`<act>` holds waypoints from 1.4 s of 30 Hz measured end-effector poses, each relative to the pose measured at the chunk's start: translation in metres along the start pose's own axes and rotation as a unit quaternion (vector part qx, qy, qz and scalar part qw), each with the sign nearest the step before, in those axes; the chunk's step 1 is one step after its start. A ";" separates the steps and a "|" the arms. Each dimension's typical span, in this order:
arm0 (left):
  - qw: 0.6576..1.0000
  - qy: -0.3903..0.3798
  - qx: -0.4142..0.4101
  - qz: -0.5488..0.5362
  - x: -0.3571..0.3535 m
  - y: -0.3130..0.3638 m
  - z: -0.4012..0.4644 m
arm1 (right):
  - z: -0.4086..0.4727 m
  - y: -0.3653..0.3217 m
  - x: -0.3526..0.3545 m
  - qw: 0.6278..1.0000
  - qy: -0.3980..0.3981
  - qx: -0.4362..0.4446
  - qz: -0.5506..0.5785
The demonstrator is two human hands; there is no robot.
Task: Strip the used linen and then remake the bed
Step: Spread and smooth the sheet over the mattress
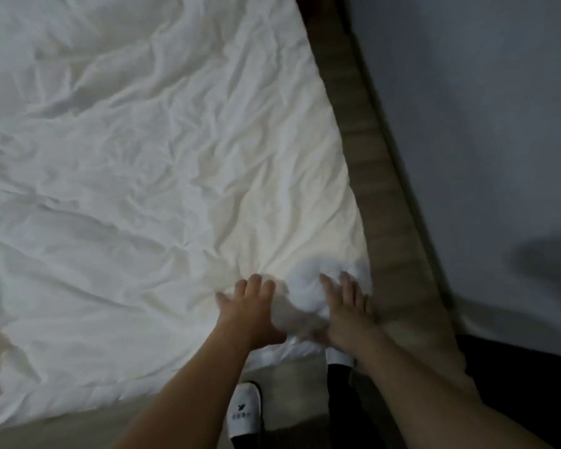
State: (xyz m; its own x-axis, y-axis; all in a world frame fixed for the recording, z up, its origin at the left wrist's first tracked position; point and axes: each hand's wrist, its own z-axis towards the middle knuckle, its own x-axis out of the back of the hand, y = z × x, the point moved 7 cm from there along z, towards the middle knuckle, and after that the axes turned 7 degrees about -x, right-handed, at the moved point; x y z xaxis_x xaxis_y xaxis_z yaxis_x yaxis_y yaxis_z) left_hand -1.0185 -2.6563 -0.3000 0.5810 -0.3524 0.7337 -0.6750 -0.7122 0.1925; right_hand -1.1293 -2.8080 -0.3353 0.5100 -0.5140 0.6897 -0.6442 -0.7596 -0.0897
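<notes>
Head camera view: both hands, left (pixel 253 311) and right (pixel 345 311), press flat with fingers spread and gripping nothing on a wrinkled white sheet (pixel 143 173) at 6 o'clock, beside a wooden bed rail (pixel 363 131).

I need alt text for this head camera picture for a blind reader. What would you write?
Two bare hands, left hand and right hand, press flat on the near corner of a wrinkled white sheet on a bed. A wooden strip runs beside it; white slippers show below.
</notes>
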 end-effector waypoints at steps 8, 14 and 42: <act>0.951 0.295 -0.085 0.046 -0.072 0.010 0.027 | 0.037 0.024 -0.033 0.936 0.329 0.097 0.076; 0.983 0.174 -0.050 -0.016 -0.001 0.011 0.027 | 0.033 0.002 0.015 0.920 0.384 0.074 -0.020; 0.999 0.024 -0.032 0.022 -0.038 -0.032 -0.124 | -0.099 -0.030 -0.004 0.987 0.054 -0.074 0.131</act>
State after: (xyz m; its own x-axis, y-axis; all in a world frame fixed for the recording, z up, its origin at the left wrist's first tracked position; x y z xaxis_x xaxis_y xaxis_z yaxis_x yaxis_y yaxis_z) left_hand -1.0751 -2.5445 -0.2533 0.5296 -0.3515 0.7720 -0.7277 -0.6559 0.2006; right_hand -1.1680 -2.7436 -0.2640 0.2564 -0.6341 0.7295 -0.8268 -0.5348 -0.1744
